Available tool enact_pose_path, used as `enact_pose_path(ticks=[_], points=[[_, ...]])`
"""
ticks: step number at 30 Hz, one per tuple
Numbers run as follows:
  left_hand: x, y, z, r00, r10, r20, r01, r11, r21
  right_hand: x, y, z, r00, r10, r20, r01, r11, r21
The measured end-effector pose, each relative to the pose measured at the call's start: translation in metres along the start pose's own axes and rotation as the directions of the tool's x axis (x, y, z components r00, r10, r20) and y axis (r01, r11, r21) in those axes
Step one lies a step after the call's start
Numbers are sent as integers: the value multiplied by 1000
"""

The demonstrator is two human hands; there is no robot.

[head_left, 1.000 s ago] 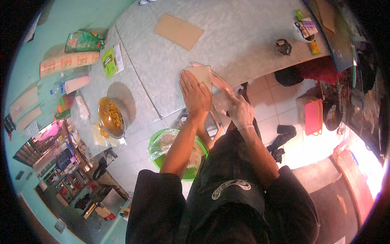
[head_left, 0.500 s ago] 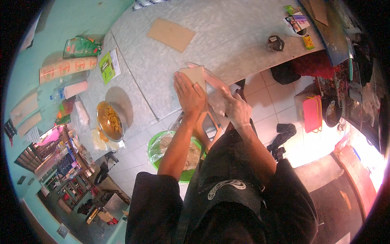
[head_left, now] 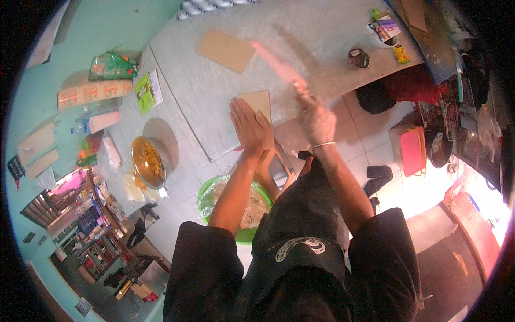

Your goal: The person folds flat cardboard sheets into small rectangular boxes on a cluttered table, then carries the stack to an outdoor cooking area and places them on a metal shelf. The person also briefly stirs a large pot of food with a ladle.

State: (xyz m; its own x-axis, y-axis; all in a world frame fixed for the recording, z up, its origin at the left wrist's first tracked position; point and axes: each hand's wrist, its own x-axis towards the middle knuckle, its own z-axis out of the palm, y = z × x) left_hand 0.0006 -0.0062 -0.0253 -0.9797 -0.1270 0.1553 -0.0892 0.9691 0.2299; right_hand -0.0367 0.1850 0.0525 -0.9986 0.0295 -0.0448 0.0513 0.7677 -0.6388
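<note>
My left hand [head_left: 248, 126] lies flat with fingers stretched out on a small tan slab [head_left: 260, 101] near the table's front edge. It looks like card or a dough sheet; I cannot tell which. My right hand [head_left: 321, 124], a little blurred, is closed round the handle of a long knife [head_left: 276, 63]. The blade looks pinkish and points to the far left, apart from the slab under my left hand. Farther back lies a larger tan sheet [head_left: 225, 50], and the knife's tip appears close to its right edge.
Left on the pale table [head_left: 188, 80] stand a bowl of yellow food [head_left: 148, 162] and a green booklet [head_left: 146, 94]. A dark jar [head_left: 358, 58] and a white cup of packets [head_left: 384, 33] are at the right. Below is a green basin [head_left: 205, 199] with plastic film.
My right hand has lifted the knife away from the slab's right side and swung it up and to the right. My left hand stays flat on the slab.
</note>
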Motion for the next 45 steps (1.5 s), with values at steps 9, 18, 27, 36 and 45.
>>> enact_pose_path(ticks=[9, 18, 27, 36, 45], points=[[5, 4, -9, 995, -54, 79, 57, 998, -36, 70, 40, 14, 1000, 22, -3, -22, 950, -312], [5, 1, -30, 970, -236, 62, 240, 874, -422, 4, 17, 26, 959, -85, 270, 113, 989, -93], [-143, -29, 29, 821, -541, 181, 570, 791, -221, -33, 31, 82, 324, 137, 936, -709, 690, 145], [-29, 0, -179, 779, -575, 251, 478, 283, -832, 23, -113, -5, 624, -600, 500, 91, 691, 717], [-12, 32, -163, 644, -750, -151, 483, 552, -680, 44, -129, -5, 540, -736, 408, 417, 655, 631]])
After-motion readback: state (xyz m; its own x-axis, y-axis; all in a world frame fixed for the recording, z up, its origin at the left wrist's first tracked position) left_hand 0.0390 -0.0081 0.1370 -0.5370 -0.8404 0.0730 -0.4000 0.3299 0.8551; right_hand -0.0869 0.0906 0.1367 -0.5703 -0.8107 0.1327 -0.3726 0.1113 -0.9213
